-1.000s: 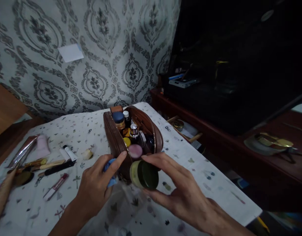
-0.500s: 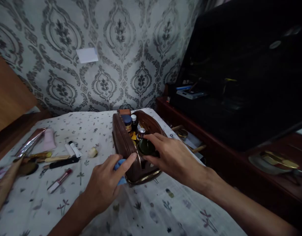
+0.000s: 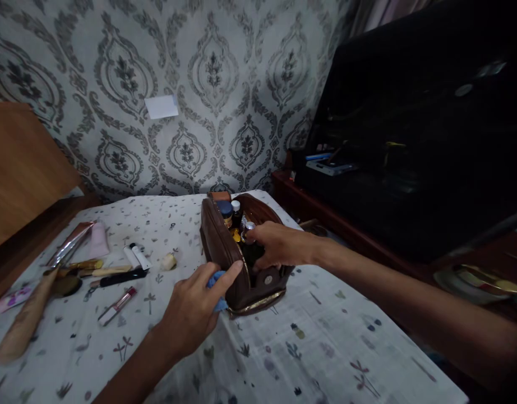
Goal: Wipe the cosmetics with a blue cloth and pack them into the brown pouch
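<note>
A brown zippered toiletry bag (image 3: 220, 252) stands open on the patterned cloth, with a blue-lidded jar (image 3: 225, 210), a white-capped dark bottle (image 3: 236, 212) and a silver-capped bottle (image 3: 250, 226) inside. My left hand (image 3: 195, 306) pinches a crumpled blue cloth (image 3: 217, 289) against the bag's near left side, its index finger lying along the zipped edge. My right hand (image 3: 279, 244) reaches into the bag, fingers curled round a dark green rounded object (image 3: 253, 253) low in the shadow. Most of that object is hidden, and the fingers are close to the silver-capped bottle.
On the left lie a pink tube (image 3: 99, 241), a lip gloss (image 3: 118, 306), a black-handled brush (image 3: 119, 279), a large wooden-handled brush (image 3: 29, 317) and a small pale lump (image 3: 169, 261). A dark red cabinet edge (image 3: 317, 207) and a large black panel (image 3: 410, 140) flank the right.
My right hand has sunk deeper into the bag with the dark green object, which shows less now. My left hand keeps its hold on the cloth and bag. The camera view has shifted slightly.
</note>
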